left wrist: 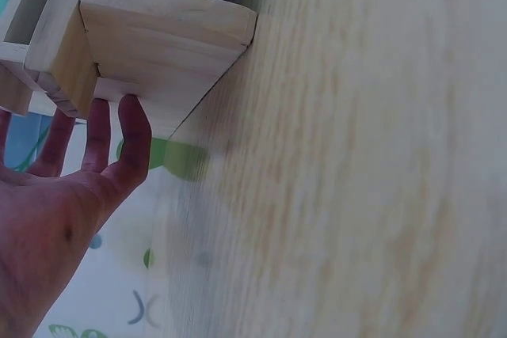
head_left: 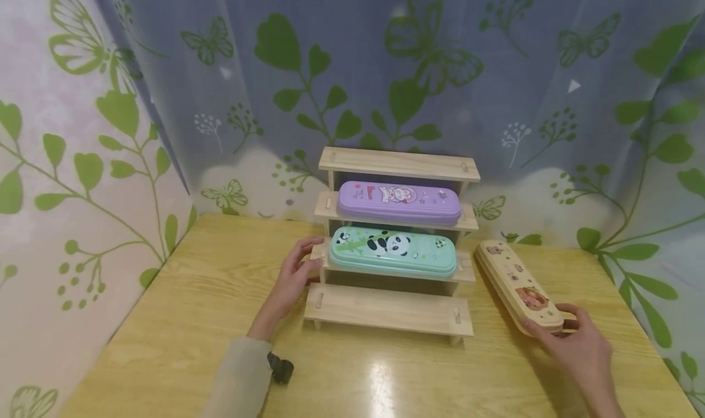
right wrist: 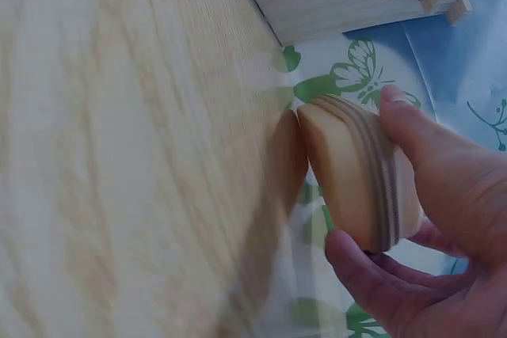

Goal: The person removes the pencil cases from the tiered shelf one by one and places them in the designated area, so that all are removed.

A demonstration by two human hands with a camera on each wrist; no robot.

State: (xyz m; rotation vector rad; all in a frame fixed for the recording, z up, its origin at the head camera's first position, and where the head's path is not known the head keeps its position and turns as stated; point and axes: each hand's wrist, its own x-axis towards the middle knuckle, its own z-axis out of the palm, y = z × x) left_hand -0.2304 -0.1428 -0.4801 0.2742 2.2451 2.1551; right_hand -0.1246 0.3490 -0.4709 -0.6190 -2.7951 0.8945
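A wooden tiered shelf (head_left: 385, 308) stands on the table. My left hand (head_left: 292, 277) holds the left end of one of its middle tiers; in the left wrist view several fingertips touch the side panel (left wrist: 166, 45). On that tier lies a mint-green pencil case (head_left: 393, 251) with pandas, and one tier up a purple pencil case (head_left: 399, 202) with a cartoon animal. Right of the shelf, my right hand (head_left: 584, 350) grips the near end of a cream pencil case (head_left: 518, 283) with bear pictures. The right wrist view shows thumb and fingers on opposite sides of that case.
The table (head_left: 165, 332) has a yellowish wood grain. Behind it hangs a curtain (head_left: 352, 69) with green leaves and butterflies, and similar cloth (head_left: 82, 161) runs along the left side. The top tier (head_left: 399, 164) and bottom tier (head_left: 385, 308) show bare wood.
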